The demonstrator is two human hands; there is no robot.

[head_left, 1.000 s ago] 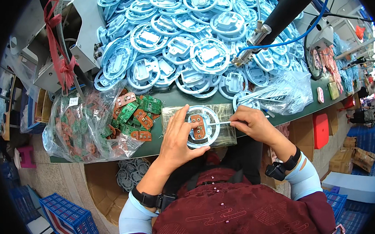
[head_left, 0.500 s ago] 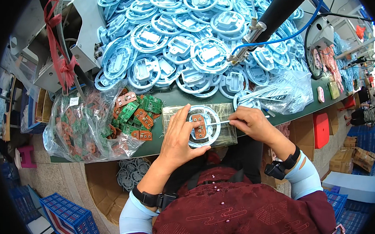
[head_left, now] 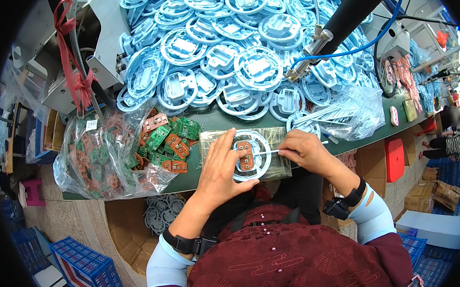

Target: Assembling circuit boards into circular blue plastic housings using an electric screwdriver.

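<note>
- Bracketing the ring (head_left: 268, 162) with the left hand (head_left: 216, 167): half open, with fingers on its left side and thumb at its lower rim.
- Pressing or resting one fingertip on the brown board (head_left: 245, 157) inside the ring, left of centre; impossible to tell how hard.
- Pinching the white stick (head_left: 268, 152) between thumb and fingertips of the right hand (head_left: 304, 150), closed tight enough to leave no visible gap.
- Running with the stick across the ring's right rim toward the board; too small to tell whether touching the board.
- Lying on or just above the wrapped slab (head_left: 280, 168), at the near edge of the green table (head_left: 213, 119), with the ring roughly level.
- Probably light and stiff, as thin moulded plastic, and somewhat slippery on the smooth rim.
- Best held by the outer rim, clear of the board's face and its small square parts, likely the most fragile spot.
- Likely to flex or snap if levered, given so slim a stick; better gripped close to the rim and kept straight.
</note>
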